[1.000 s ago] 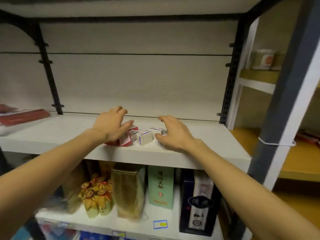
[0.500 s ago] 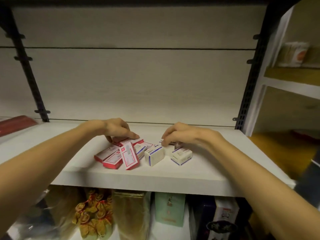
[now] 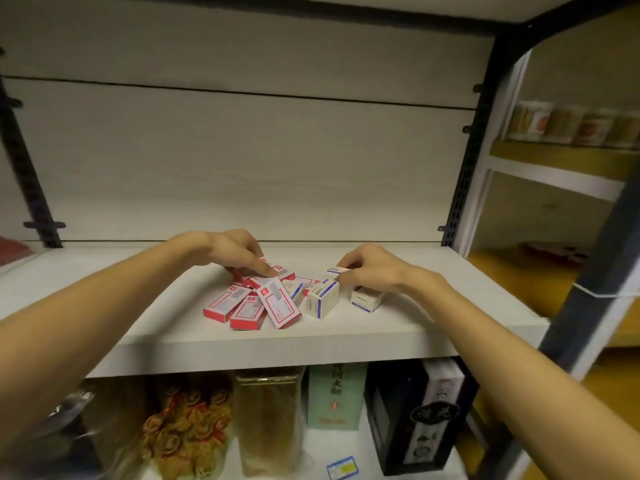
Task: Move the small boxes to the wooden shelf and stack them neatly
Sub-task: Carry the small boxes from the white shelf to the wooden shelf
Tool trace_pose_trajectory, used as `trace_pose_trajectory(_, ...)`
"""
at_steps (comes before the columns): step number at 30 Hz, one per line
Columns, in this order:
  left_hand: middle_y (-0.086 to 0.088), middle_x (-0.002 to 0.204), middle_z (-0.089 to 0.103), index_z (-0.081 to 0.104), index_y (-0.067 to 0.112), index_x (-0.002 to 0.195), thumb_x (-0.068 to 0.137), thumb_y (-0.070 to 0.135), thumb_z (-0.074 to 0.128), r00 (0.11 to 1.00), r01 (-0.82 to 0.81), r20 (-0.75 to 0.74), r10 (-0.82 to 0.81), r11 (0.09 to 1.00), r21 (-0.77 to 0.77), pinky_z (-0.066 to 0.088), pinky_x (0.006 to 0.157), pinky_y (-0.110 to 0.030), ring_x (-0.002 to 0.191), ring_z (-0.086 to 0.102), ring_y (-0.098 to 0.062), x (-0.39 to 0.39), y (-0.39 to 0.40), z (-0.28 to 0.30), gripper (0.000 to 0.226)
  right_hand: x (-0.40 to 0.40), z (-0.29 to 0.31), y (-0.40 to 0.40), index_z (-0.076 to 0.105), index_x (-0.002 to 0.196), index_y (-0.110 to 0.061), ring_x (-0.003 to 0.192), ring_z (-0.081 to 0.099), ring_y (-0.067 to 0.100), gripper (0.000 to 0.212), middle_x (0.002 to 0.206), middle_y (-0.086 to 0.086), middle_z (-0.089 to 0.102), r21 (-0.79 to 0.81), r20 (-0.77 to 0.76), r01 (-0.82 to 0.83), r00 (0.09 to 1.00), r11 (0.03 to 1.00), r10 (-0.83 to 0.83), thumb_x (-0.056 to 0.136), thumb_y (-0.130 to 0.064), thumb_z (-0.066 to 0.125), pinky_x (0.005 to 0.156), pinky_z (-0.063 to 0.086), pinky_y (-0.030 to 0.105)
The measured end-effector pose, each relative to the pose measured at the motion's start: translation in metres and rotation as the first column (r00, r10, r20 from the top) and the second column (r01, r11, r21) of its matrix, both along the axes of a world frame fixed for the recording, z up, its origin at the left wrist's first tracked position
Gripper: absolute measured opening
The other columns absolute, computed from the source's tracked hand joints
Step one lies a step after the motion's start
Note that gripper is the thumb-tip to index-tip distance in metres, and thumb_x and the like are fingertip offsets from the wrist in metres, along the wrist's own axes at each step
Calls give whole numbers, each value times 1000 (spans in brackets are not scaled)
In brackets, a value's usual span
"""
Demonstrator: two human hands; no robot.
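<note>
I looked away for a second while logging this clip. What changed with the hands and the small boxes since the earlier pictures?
Both hands went from lying flat over the boxes to arched, fingertips down. The left hand now presses on the red boxes; the right hand pinches a white box at the back. The pile stays jumbled on the white shelf, with nothing stacked.

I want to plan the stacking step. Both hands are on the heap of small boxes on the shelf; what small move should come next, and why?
Probably lift the white box pinched in the right hand and set it squarely on the blue-edged box. The boxes lie scattered and tilted, none stacked; the left hand rests on the red boxes.
</note>
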State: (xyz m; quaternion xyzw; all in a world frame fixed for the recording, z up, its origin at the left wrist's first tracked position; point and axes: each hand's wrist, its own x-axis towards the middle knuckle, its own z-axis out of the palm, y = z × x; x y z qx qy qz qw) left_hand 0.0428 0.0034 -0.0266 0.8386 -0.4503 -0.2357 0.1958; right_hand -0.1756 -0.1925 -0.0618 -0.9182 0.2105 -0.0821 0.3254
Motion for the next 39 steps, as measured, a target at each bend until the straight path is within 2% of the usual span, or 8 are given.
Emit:
trace_pose_trajectory(8,-9,100,71,68,12,102,76,11,88,1000,-12,2,12,975,-223,57,64,-27,85,71,-22,5,4,-4,33,-15,-7,21,78,100,-22,85,70,13,18,94,-8,76,-144,183,158,974,977,-131,86,-32,73,77,56,36)
trace_pose_trajectory(10,-4,93,71,69,16,96,71,10,91,998,-24,42,38,954,-298,58,70,-31,83,68,-20,5,2,-7,33,-22,-8,27,77,104,-23,86,68,12,21,96,-10,75,-183,276,216,948,959,-161,88,-36,71,79,55,36)
trace_pose_trajectory(13,2,86,71,70,24,86,67,14,92,990,-32,108,89,895,-446,59,82,-42,87,69,-24,-1,-2,-6,30,-38,-7,34,74,112,-23,93,67,11,28,102,-12,74,-172,396,292,895,941,-205,90,-40,68,83,55,37)
trace_pose_trajectory(20,14,80,70,64,33,84,69,24,90,961,212,274,-27,709,-673,53,69,-28,72,66,-5,-73,-30,16,32,-103,-6,44,70,116,-29,93,66,8,30,101,-14,73,-221,552,478,780,850,-295,96,-48,60,82,56,41)
trace_pose_trajectory(23,15,78,70,63,36,80,68,20,91,946,308,292,-138,662,-683,53,69,-26,66,65,1,-123,-47,21,34,-146,-6,45,70,118,-28,92,66,7,29,102,-15,72,-262,565,510,769,819,-299,97,-45,61,80,57,41)
trace_pose_trajectory(28,7,83,74,69,31,89,62,27,89,913,406,260,-315,629,-663,60,76,-43,75,72,-16,-206,-78,10,35,-232,-16,33,71,109,-33,87,66,3,28,97,-20,72,-303,539,594,751,745,-380,92,-53,62,75,56,38)
trace_pose_trajectory(35,13,99,69,70,27,107,74,35,88,705,708,421,-570,537,-458,56,75,-20,91,66,-4,-339,-115,-2,38,-356,-25,2,71,104,-30,81,65,2,22,92,-15,72,-306,526,662,717,685,-458,92,-46,64,68,57,34)
trace_pose_trajectory(39,11,103,70,69,25,112,76,40,86,657,753,459,-597,526,-395,56,78,-20,94,65,-4,-406,-144,-2,42,-424,-33,-29,70,114,-28,79,59,-6,30,100,-15,72,-302,487,708,690,638,-535,94,-49,62,62,42,18)
